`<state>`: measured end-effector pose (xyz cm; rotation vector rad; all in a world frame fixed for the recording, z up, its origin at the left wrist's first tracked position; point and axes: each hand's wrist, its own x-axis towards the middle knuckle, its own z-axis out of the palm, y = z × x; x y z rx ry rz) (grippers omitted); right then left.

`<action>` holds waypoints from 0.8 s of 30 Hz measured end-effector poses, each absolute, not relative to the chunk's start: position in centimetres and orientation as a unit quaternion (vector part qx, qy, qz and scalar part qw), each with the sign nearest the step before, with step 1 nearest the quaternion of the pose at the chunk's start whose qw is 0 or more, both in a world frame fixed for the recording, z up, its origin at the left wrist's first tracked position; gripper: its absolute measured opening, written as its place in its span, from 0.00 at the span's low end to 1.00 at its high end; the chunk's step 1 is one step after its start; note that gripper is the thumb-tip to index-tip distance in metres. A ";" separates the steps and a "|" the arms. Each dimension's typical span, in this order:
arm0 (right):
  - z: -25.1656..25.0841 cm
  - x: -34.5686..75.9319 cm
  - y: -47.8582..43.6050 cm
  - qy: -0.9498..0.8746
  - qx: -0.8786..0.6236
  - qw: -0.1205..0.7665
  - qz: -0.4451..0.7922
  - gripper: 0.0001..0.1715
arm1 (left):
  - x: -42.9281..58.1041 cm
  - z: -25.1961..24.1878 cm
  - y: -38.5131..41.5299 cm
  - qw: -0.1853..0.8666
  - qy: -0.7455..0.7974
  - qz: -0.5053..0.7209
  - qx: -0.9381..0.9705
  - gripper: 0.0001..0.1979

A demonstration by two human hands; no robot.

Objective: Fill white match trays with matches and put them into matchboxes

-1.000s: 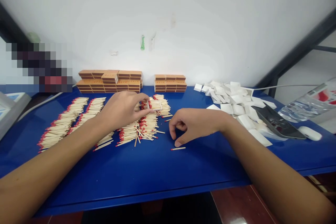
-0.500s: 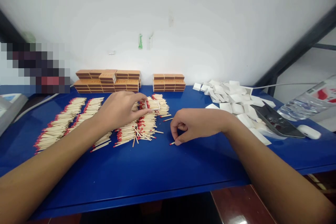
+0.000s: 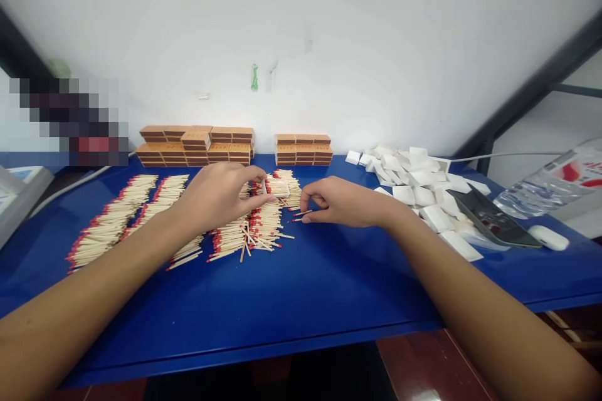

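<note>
holding 1 tray (image 3: 277,187), left hand (image 3: 216,197), 1 match (image 3: 303,213), right hand (image 3: 345,203)

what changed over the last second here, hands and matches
The right hand pinched the stray match off the table and carried it away and left, toward the small white tray. The left hand kept holding that tray over the match pile; nothing else moved.

A blue table (image 3: 301,288) carries rows of red-tipped wooden matches (image 3: 117,222). Behind the matches stand brown cardboard matchbox stacks (image 3: 197,145); right of them lie white paper trays (image 3: 414,178) and a dark flat phone (image 3: 489,218).
</note>
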<state>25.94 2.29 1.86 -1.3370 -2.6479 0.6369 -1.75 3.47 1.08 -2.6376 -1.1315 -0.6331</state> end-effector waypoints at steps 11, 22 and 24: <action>1.9 26.3 2.5 -0.870 -0.449 0.034 0.202 0.09 | -1.6 1.1 3.4 0.101 -0.383 -0.214 -0.893 0.24; 1.8 26.4 2.7 -0.866 -0.459 0.047 0.190 0.11 | -1.7 1.1 3.4 0.099 -0.384 -0.210 -0.894 0.24; 1.8 26.3 2.7 -0.863 -0.464 0.037 0.195 0.10 | -1.7 1.1 3.4 0.099 -0.385 -0.208 -0.894 0.24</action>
